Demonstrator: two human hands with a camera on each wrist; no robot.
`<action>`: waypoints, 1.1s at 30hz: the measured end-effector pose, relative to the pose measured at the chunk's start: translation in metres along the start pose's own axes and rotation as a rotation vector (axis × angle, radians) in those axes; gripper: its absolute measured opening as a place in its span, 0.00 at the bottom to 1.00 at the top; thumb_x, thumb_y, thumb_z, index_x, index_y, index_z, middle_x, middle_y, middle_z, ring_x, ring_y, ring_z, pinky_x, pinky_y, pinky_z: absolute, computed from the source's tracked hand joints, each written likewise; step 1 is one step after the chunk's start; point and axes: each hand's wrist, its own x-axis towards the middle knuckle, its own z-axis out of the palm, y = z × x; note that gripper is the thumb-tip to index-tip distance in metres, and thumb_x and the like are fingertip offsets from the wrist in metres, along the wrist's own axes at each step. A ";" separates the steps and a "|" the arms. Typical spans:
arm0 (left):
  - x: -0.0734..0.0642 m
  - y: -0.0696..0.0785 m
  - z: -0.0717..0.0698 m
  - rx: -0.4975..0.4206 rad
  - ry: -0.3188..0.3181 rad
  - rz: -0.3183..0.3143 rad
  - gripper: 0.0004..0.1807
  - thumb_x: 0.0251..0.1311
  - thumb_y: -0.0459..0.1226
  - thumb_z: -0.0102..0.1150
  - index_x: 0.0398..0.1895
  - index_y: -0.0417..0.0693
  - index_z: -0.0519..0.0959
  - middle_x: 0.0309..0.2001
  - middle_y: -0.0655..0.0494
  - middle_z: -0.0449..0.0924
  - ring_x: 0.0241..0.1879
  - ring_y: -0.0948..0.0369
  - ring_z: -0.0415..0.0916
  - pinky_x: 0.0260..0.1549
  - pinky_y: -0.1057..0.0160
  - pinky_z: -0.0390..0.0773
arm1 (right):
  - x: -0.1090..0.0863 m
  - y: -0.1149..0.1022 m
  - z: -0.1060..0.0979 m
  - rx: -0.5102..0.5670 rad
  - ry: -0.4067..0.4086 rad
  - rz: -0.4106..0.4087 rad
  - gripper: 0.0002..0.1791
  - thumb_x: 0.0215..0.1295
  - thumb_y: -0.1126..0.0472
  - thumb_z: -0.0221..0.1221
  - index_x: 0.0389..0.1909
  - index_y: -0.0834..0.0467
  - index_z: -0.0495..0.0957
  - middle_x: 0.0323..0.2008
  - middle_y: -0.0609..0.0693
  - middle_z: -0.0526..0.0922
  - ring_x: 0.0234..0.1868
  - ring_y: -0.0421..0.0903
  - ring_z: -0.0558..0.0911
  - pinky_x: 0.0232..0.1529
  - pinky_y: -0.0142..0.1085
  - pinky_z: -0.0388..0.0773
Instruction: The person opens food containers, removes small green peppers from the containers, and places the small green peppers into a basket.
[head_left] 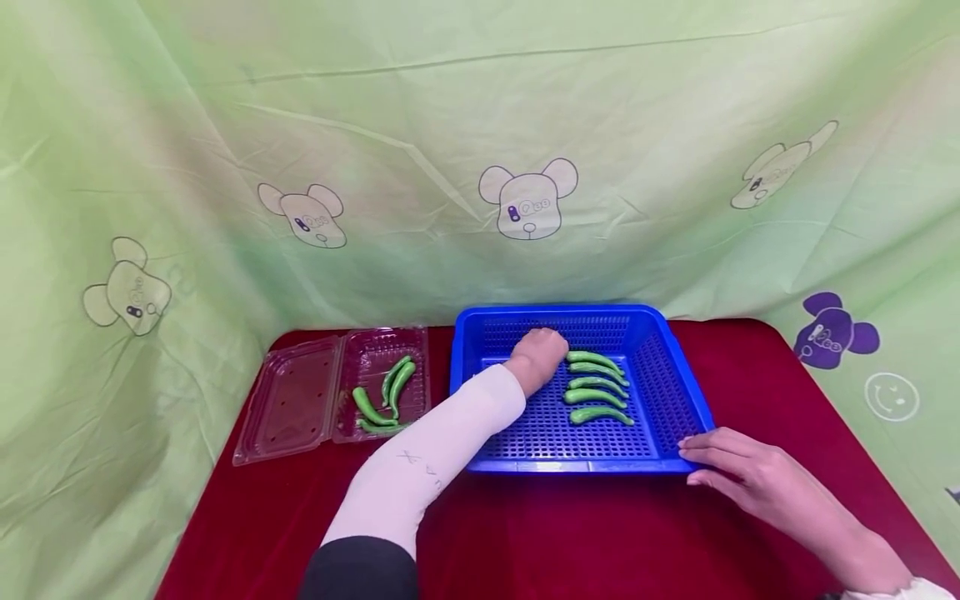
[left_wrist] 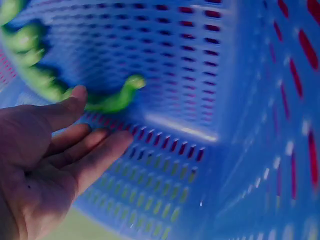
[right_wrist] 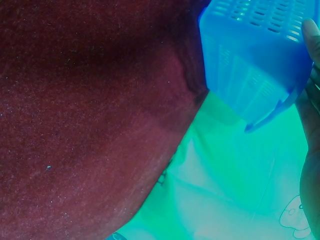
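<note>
Inside the blue plastic basket [head_left: 585, 465], several green peppers [head_left: 596, 397] lie side by side in a row. My left hand [head_left: 538, 358] reaches in toward the far wall, at the stem end of the farthest pepper. In the left wrist view its fingers are loosely extended, and the thumb tip overlaps a curved pepper [left_wrist: 117, 101] beyond it. At the basket's near right corner, my right hand [head_left: 757, 471] grips the rim, fingers over the top and thumb outside.
Left of the basket, a clear plastic clamshell box [head_left: 378, 343] lies opened flat with several green peppers [head_left: 402, 387] inside, its lid [head_left: 292, 400] to the left. Both containers stand on a dark red cloth-covered table [head_left: 570, 533]. A green printed curtain [head_left: 420, 167] hangs behind.
</note>
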 end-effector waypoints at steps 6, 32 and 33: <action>-0.026 -0.020 -0.050 -0.138 0.095 0.001 0.05 0.71 0.35 0.57 0.44 0.49 0.82 0.45 0.54 0.86 0.46 0.57 0.84 0.44 0.58 0.86 | -0.001 0.000 -0.001 -0.011 0.004 0.006 0.25 0.75 0.38 0.51 0.42 0.53 0.89 0.43 0.46 0.88 0.53 0.31 0.80 0.64 0.12 0.63; -0.167 -0.188 0.027 -0.458 -0.018 -0.428 0.20 0.63 0.23 0.46 0.15 0.50 0.63 0.19 0.53 0.65 0.23 0.58 0.65 0.28 0.58 0.75 | 0.014 -0.011 -0.008 -0.285 -0.159 -0.052 0.34 0.82 0.38 0.37 0.42 0.53 0.87 0.44 0.43 0.86 0.44 0.42 0.85 0.59 0.16 0.72; -0.168 -0.188 0.030 -0.467 -0.021 -0.433 0.21 0.63 0.23 0.45 0.15 0.51 0.62 0.18 0.54 0.64 0.22 0.58 0.64 0.26 0.59 0.74 | 0.015 -0.011 -0.008 -0.288 -0.160 -0.060 0.34 0.82 0.38 0.37 0.42 0.53 0.87 0.43 0.42 0.86 0.44 0.41 0.85 0.57 0.17 0.74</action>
